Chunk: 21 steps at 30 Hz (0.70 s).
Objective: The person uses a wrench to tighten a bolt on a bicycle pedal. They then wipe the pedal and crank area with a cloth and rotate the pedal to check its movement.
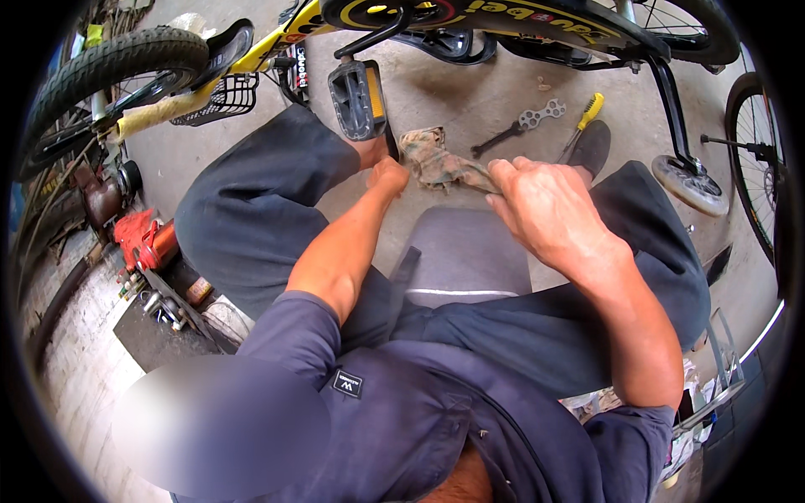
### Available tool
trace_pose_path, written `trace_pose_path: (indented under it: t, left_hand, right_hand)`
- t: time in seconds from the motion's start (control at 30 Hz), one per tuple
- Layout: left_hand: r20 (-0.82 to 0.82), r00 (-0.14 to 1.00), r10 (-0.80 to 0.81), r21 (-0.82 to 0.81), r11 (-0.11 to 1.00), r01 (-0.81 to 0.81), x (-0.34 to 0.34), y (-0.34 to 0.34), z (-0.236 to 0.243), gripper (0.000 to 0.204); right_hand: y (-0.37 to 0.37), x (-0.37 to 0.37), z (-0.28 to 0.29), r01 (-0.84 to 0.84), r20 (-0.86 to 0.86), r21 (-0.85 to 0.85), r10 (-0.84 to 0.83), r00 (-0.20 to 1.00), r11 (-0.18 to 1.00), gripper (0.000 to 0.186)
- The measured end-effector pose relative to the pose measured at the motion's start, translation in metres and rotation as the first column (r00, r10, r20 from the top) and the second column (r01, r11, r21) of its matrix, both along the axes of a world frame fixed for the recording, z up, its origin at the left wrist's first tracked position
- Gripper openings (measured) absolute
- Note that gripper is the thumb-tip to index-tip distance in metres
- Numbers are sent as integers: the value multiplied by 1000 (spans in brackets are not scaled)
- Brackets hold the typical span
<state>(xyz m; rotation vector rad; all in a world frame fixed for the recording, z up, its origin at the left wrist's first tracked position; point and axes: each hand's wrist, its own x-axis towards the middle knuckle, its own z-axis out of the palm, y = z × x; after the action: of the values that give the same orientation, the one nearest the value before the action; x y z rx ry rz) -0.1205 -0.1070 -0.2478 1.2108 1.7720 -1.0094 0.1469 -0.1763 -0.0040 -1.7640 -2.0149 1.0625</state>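
Note:
My right hand point(549, 205) is closed, pinching one end of a stained, patterned rag point(429, 159) between thumb and fingers. The rag stretches leftward in a crumpled strip above the concrete floor. My left hand point(388, 178) is closed beside the rag's left end, close to my ankle; what its fingers hold, if anything, is hidden. Just above it hangs a black pedal point(356, 99) with a yellow reflector, part of a yellow and black bicycle point(537, 25). A multi-hole flat spanner point(528, 121) and a yellow-handled screwdriver point(587, 117) lie beyond my right hand.
The bicycle's knobbly tyre point(126, 63) is at upper left, its small stabiliser wheel point(692, 186) at right. Another wheel point(755, 159) stands at the right edge. An orange-red tool point(149, 241) and small parts lie left of my knee. A grey seat point(470, 251) is between my thighs.

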Motion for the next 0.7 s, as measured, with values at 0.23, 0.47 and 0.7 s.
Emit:
trace_pose_path:
  t: [0.23, 0.47, 0.7]
  left_hand:
    - [18, 966, 258, 45, 965, -259, -10, 1, 4, 20]
    - [493, 870, -12, -25, 999, 28, 39, 43, 19, 29]
    - [402, 896, -187, 306, 950, 61, 63, 61, 93, 35]
  right_hand:
    - [-2, 2, -3, 9, -19, 52, -8, 1000, 999, 13]
    - [8, 8, 2, 12, 87, 69, -18, 996, 998, 16]
    - [22, 9, 10, -23, 129, 94, 10, 992, 995, 19]
